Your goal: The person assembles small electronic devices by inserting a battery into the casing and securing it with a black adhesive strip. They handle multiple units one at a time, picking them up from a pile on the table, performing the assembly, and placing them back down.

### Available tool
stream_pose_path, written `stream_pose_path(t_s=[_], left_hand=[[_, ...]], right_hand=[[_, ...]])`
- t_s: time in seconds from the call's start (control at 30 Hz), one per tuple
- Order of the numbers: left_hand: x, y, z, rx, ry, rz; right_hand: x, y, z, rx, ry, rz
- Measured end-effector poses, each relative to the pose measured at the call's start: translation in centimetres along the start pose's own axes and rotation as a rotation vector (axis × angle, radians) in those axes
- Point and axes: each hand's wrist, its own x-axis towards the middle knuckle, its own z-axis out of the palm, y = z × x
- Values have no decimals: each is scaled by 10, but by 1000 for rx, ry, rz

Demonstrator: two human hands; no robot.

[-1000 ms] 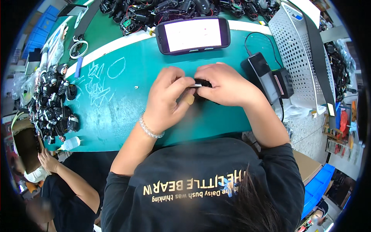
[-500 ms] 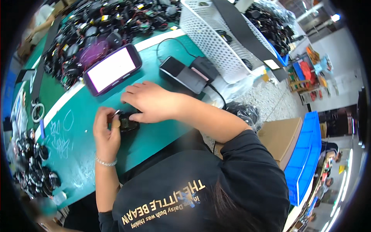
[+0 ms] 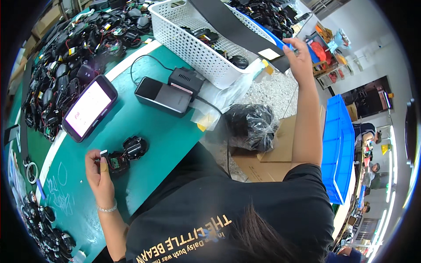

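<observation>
My left hand (image 3: 99,175) is closed at the left of the table, thumb and fingers pinched on a small dark piece with a white end (image 3: 104,154). A yellowish cover sits on the thumb. Right beside these fingers lies an opened black computer mouse: one half shows a green circuit board (image 3: 115,163), and the other black half (image 3: 135,147) rests against it. Far out to the right, my right hand (image 3: 299,59) is raised with its fingers partly curled and apart, nothing visible in them. It is nearest to the labelled end of a black strip (image 3: 239,28).
A phone with a lit screen (image 3: 89,108) and a black corded device (image 3: 163,96) lie on the green table. Behind stands a white perforated basket (image 3: 193,50) holding black mice. Heaps of mouse parts (image 3: 66,65) cover the far left. A blue tray (image 3: 337,149) stands at right.
My right hand has left the opened mouse and swung far to the right, past the basket. The left hand stays at the mouse, whose two halves now show. The view has shifted to the right.
</observation>
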Motion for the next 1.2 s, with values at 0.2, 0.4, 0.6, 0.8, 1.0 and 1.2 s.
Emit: stream_pose_path(t_s=[0.2,0.4,0.6,0.8,1.0,1.2], left_hand=[[0,0,0,3,14,-15],[0,-8,-2,30,11,19],[2,-10,0,-21,2,-32],[3,-11,1,-14,3,-32],[1,-15,-2,6,30,-32],[3,-14,1,8,24,-27]], right_hand=[[-27,20,27,151,-219,184],[-41,-1,43,80,-19,-12],[-45,-10,35,-62,-46,-156],[-38,-7,30,91,-139,-207],[-34,-9,29,257,-203,-66],[-27,9,26,308,-252,-58]])
